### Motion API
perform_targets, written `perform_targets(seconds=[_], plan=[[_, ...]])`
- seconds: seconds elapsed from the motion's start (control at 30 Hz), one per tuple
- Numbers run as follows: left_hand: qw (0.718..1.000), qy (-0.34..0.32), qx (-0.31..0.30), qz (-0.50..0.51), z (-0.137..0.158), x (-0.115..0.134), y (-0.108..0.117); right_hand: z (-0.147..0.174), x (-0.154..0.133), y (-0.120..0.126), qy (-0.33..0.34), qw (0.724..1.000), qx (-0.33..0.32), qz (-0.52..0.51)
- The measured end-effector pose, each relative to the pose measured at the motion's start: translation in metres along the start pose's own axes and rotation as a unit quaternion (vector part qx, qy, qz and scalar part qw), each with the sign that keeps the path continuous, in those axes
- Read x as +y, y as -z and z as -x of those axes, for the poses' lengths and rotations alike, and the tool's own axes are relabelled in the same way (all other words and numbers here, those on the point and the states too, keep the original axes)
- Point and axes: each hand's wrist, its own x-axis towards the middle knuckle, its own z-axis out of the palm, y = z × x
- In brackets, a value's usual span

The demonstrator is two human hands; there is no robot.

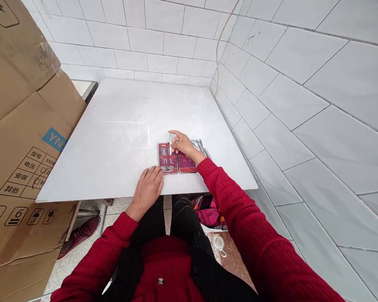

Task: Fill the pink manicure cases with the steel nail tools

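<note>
An open manicure set case (187,169) with a red-purple lining lies near the table's front edge. Slim metal tools (166,156) stand in loops in its left half, with nail clippers (167,168) below them. Over the case, my right hand (183,144) pinches a thin whitish strip (170,147); its exact kind is unclear. My left hand (149,184) rests flat at the table edge, fingers stretched, fingertips by the case's lower left corner. More metal tools (198,145) lie beyond the right half, partly hidden by my right hand and wrist.
The white table (119,105) meets tiled walls (164,42) at the back and right. A large cardboard box (25,126) stands against the left side. A thin cable (219,50) hangs in the corner. Pink items (208,216) and a round white lid (218,241) are below the table.
</note>
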Motion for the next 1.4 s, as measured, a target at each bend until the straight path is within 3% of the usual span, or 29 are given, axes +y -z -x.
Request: perform_targets(seconds=[0.23, 0.63, 0.87, 1.13, 1.4], plan=[[1.0, 0.002, -0.001, 0.002, -0.001, 0.0, 0.0, 0.002, 0.001, 0.014, 0.005, 0.996, 0.019, 0.084], [1.0, -0.003, -0.006, 0.001, -0.003, 0.0, 0.003, -0.004, 0.007, 0.02, 0.012, 0.991, -0.001, 0.134], [1.0, -0.011, 0.009, -0.011, -0.003, -0.001, 0.001, -0.004, 0.009, 0.011, 0.046, 0.944, 0.065, 0.319], [1.0, -0.008, 0.004, 0.002, -0.003, -0.001, 0.001, -0.002, 0.006, 0.005, 0.033, 0.9, 0.096, 0.424], [1.0, -0.01, 0.008, 0.005, -0.005, -0.002, 0.001, -0.004, 0.005, -0.001, 0.062, 0.896, 0.099, 0.429]])
